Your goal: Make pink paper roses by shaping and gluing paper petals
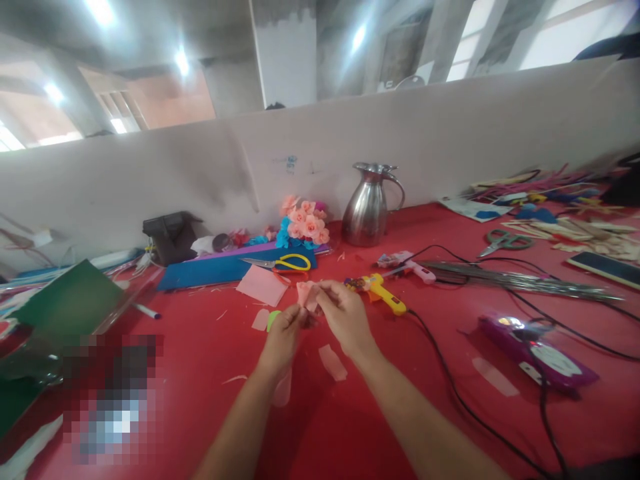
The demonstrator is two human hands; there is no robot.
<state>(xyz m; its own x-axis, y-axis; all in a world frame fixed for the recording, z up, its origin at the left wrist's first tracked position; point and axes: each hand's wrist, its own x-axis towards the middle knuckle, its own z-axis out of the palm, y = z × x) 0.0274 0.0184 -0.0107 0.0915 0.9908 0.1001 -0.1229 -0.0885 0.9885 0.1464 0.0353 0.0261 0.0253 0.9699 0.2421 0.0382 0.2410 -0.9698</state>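
Between my two hands is a small pink paper flower point(306, 293), held above the red table. My left hand point(286, 328) pinches it from below, near its base. With bent fingers, my right hand point(345, 313) grips the petals from the right side. Pink paper pieces lie close by: a square stack point(263, 285) behind my left hand and a cut petal strip point(333, 363) below my right. Part of a bright green piece point(273, 320) shows beside the left hand. A yellow glue gun point(386, 293) rests just right of my right hand.
Yellow-handled scissors point(287, 263) lie on a blue sheet point(200, 270). Behind stand finished paper flowers point(307, 223) and a steel jug point(367, 207). To the right are a pink glue gun point(417, 270), wires point(520, 280), a purple power strip point(540, 353) and trailing black cords point(440, 367).
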